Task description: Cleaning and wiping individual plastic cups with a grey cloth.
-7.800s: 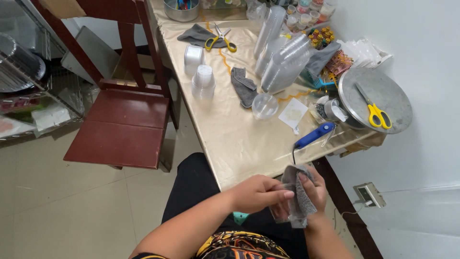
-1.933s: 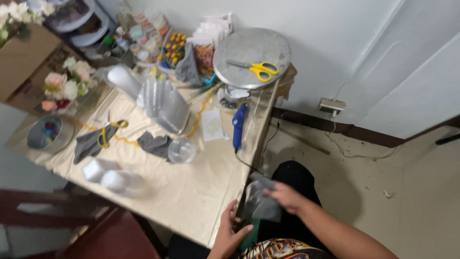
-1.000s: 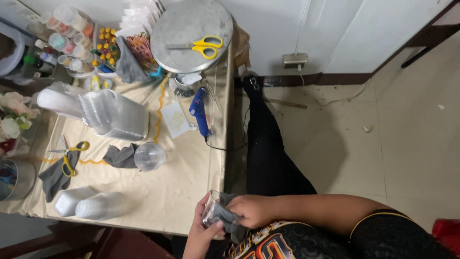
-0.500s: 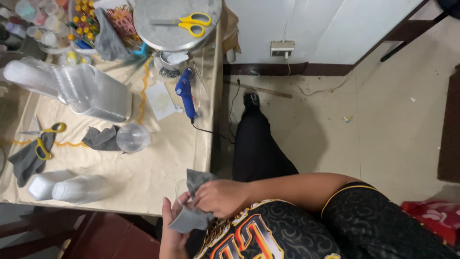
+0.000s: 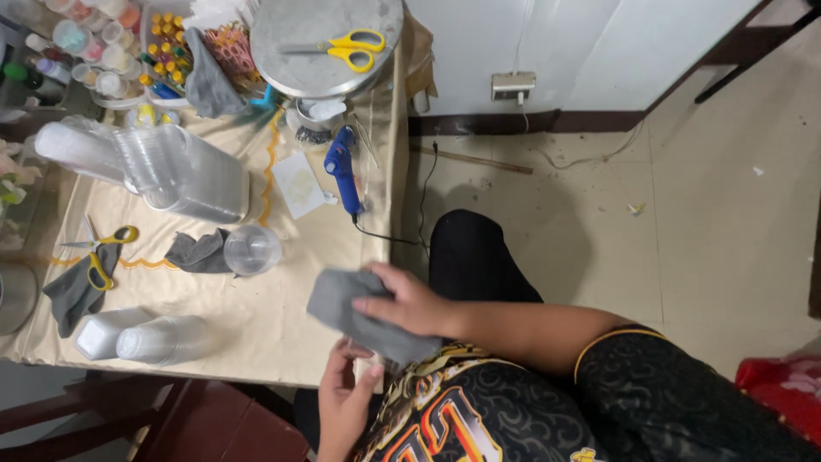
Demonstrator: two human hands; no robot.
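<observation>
At the lower middle of the frame, work in hand: a grey cloth piece, not yet set down.
Table [image 5: 282, 325]: fills the left half, covered in beige.
Clear containers [image 5: 184, 175]: stacked upper left, untouched.
Grey cloth [image 5: 342, 308]: at the table's near edge, loosely folded.
Right hand [image 5: 410, 304]: fingers pressed onto the cloth, pinching it.
Left hand [image 5: 346, 402]: below it, fingers spread, touching the cloth's lower edge.
Blue glue gun [image 5: 344, 171]: upper middle, lying unused.
</observation>
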